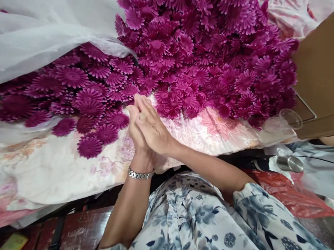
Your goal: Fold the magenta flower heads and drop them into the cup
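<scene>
Nearest the body, the floral tablecloth (52, 171) is ending in a slanting front edge; anything swept back carelessly would probably be dropping off there. The metal link band (140, 175) on the left wrist is posing a snagging risk, should that wrist be sweeping low. Just beyond it, the left hand (137, 134) and right hand (156, 131) are pressing together palm to palm, fingers pointing away; whether anything is lying between them I cannot tell. Hard pressure could be creasing something thin held there. To the left, bare cloth is offering the widest room, with loose magenta artificial flower heads (90, 146) lying at its far side; the strip to the right is running narrower. Farther out, the magenta flower heap (208, 61) is rising steeply, and pulling from its foot could be starting a slide onto the hands. At left, the translucent plastic sheet (41, 38) is draping over more flowers; a tug could be dragging them along. At right, the cardboard box (323, 72) is closing off sideways movement.
</scene>
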Motion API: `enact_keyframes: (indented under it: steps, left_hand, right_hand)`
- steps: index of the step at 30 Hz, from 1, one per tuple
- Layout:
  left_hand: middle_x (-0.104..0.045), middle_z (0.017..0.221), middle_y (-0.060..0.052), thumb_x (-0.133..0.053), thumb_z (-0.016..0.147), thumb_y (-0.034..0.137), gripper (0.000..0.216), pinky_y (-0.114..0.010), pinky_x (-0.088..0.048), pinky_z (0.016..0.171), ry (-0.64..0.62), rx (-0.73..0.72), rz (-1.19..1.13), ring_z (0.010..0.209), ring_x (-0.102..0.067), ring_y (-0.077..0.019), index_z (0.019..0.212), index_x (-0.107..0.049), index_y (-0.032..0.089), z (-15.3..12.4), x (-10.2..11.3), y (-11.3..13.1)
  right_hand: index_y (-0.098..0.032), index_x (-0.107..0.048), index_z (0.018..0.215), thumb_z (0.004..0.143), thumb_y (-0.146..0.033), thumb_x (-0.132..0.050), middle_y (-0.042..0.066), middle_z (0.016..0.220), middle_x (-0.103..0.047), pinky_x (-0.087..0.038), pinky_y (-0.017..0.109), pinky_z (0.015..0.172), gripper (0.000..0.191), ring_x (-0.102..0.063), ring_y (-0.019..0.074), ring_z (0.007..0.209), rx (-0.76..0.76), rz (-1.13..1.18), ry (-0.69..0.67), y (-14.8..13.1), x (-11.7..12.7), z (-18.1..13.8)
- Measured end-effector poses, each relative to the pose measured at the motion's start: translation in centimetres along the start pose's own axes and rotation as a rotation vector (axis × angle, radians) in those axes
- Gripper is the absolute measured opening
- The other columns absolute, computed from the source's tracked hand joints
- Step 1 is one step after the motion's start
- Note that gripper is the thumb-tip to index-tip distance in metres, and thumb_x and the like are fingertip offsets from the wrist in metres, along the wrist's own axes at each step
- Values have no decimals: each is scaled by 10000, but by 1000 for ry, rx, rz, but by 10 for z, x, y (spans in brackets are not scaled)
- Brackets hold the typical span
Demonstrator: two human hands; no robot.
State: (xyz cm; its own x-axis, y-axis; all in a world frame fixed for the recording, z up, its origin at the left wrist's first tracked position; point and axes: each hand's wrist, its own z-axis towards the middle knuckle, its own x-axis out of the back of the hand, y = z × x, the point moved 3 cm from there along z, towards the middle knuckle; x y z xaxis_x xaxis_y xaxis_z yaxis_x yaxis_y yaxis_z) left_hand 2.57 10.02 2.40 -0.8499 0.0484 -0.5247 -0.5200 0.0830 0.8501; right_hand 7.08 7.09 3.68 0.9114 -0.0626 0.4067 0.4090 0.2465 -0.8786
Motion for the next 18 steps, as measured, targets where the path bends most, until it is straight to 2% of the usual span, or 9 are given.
enact_keyframes:
  steps: [1,3,6,9,12,15,18]
  left_hand:
    - [-608,1257,36,-415,884,465,319,-304,-261,1146,-9,-8,-24,1359,-349,-160,1024,-657,311,-6,-7,-2]
    - [-626,1230,12,-421,887,472,338,-297,-304,1122,-16,-7,-94,1314,-417,-170,999,-670,273,-20,-19,-7]
    - [-676,1110,-23,-455,884,421,299,-282,-392,1047,-47,23,-167,1202,-527,-172,916,-688,236,-32,-28,-12]
    - [-698,871,0,-560,809,211,131,-229,-469,911,41,73,-172,984,-624,-136,757,-680,213,-28,-20,-16]
    - [-665,754,20,-587,751,121,123,-193,-477,835,145,97,-195,836,-622,-102,679,-653,196,-23,-10,-15]
    - [-653,789,2,-567,801,222,103,-222,-472,851,197,136,-218,845,-614,-113,758,-656,190,-24,-7,-10]
    - [-630,781,-24,-472,860,410,276,-302,-480,866,174,219,-224,881,-625,-165,862,-637,189,-32,-12,-6]
  right_hand:
    - [-133,-155,1460,971,-461,-176,56,1557,-146,-65,363,1201,589,-43,124,1440,-36,13,7,4,4,12]
    - [-117,-169,1448,982,-424,-189,47,1550,-180,-67,357,1200,558,-78,117,1436,-58,39,45,12,15,36]
    - [-122,-278,1408,993,-377,-201,14,1511,-302,-108,292,1197,494,-186,85,1412,34,40,89,22,31,51]
    - [-163,-490,1277,975,-448,-214,9,1370,-505,-281,282,1147,499,-391,111,1317,65,74,20,26,40,39]
    - [-190,-569,1182,931,-523,-312,39,1253,-586,-404,300,1058,490,-511,146,1205,55,124,12,25,51,15]
    - [-195,-575,1152,866,-470,-499,72,1143,-607,-479,301,938,403,-584,154,1059,84,88,76,22,60,-8]
    - [-168,-611,1043,780,-368,-639,72,975,-626,-501,324,831,331,-603,168,901,114,-39,85,21,62,-23]
